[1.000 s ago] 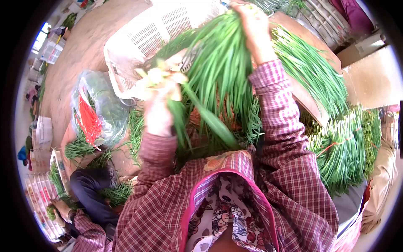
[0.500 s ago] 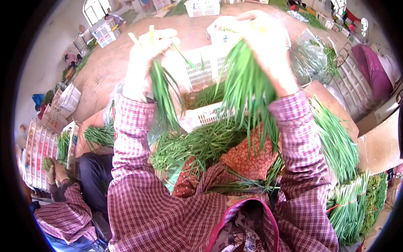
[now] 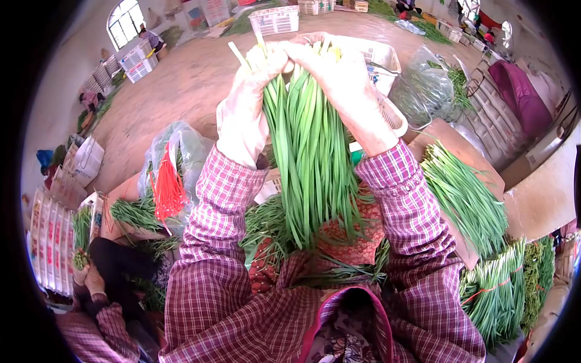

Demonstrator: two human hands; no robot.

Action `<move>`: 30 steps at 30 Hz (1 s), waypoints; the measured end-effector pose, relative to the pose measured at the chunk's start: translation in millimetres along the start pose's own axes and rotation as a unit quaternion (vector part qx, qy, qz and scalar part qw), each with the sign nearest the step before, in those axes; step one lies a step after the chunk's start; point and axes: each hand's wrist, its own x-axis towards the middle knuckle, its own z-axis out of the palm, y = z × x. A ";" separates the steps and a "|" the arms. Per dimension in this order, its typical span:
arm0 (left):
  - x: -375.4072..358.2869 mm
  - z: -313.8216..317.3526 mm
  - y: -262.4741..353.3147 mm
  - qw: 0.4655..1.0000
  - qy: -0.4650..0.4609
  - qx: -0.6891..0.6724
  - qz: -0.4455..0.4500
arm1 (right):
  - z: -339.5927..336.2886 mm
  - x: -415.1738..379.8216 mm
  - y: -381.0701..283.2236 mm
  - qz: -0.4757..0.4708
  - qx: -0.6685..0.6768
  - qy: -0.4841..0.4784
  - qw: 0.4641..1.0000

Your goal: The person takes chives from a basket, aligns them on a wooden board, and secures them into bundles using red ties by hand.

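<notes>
Taking the bunch of green chives (image 3: pixel 311 151) as the landmark, and starting far to its left: a co-worker's hand (image 3: pixel 91 279) rests low by a stack of printed cartons (image 3: pixel 51 239), and nearer the bunch a clear plastic bag (image 3: pixel 181 148) holds a sheaf of red ties (image 3: pixel 167 189). The left hand (image 3: pixel 245 115) is closed around the pale root ends at the top left of the bunch, fingers wrapped tight. The bunch itself hangs straight down from both hands, held up in front of the chest, its leaf tips just above loose chives on a patterned red cloth (image 3: pixel 354 233) in the lap. The right hand (image 3: pixel 342 78) is closed on the same root ends from the right side, touching the left hand, so the two clamp one bundle together. Behind the hands stands a white plastic crate (image 3: pixel 384 60). To do this gathering well, I judge that the root ends should be kept level in the grip and the leaves left to hang free so that stray blades drop out; a slack grip would likely let stalks slide and the ends go uneven. To the right of the bunch, loose chives (image 3: pixel 466 199) lie on a board, and lower right sit tied bundles (image 3: pixel 493 296) bound with red ties.
</notes>
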 end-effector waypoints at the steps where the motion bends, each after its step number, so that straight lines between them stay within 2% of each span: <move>1: 3.4 1.5 -0.5 0.999 -0.034 -0.033 -0.013 | -2.4 2.0 0.0 0.006 0.036 0.002 0.999; 5: 10.4 12.6 -10.5 0.993 -0.024 -0.102 -0.052 | -7.3 2.2 -15.7 0.031 0.088 0.000 0.996; 7: 0.9 27.1 -10.1 0.989 -0.011 -0.129 -0.066 | -10.6 -1.3 -21.9 0.038 0.057 0.002 0.998; 10: -19.3 37.0 -11.5 0.961 -0.052 -0.217 -0.165 | -9.5 -17.0 -25.2 0.110 0.116 0.020 0.987; 11: -25.5 24.8 -19.8 0.958 -0.028 -0.221 -0.178 | -9.9 -23.8 -25.0 0.113 0.113 0.022 0.987; 13: -45.4 24.1 -25.1 0.964 -0.035 -0.172 -0.199 | -10.3 -40.4 -20.7 0.224 0.127 0.038 0.966; 14: -54.1 17.9 -30.5 0.963 -0.030 -0.176 -0.204 | -7.9 -50.9 -18.5 0.208 0.100 0.036 0.972; 16: -72.6 -4.1 -48.4 0.950 0.053 -0.169 -0.256 | -7.0 -71.4 -0.1 0.195 0.097 0.016 0.976; 19: -95.3 -21.5 -64.1 0.948 0.086 -0.130 -0.278 | -1.8 -93.3 21.8 0.201 0.087 0.015 0.976; 21: -106.5 -22.5 -69.5 0.947 0.099 -0.116 -0.281 | -1.7 -99.9 29.7 0.143 -0.066 0.014 0.987; 22: -110.4 -20.8 -71.2 0.945 0.097 -0.120 -0.288 | -4.4 -100.6 31.1 0.076 -0.158 0.024 0.984; 25: -112.1 -16.6 -73.1 0.942 0.088 -0.123 -0.298 | -8.0 -102.0 33.2 0.078 -0.161 0.003 0.984; 27: -111.3 -32.4 -79.8 0.934 0.089 -0.061 -0.340 | -17.7 -94.2 29.8 0.158 -0.110 -0.061 0.979; 29: -111.1 -19.8 -80.7 0.939 0.089 -0.036 -0.331 | -35.1 -82.5 26.4 0.225 -0.063 -0.134 0.963; 30: -109.9 -11.6 -80.2 0.945 0.053 -0.041 -0.321 | -37.9 -76.8 11.7 0.266 -0.093 -0.111 0.953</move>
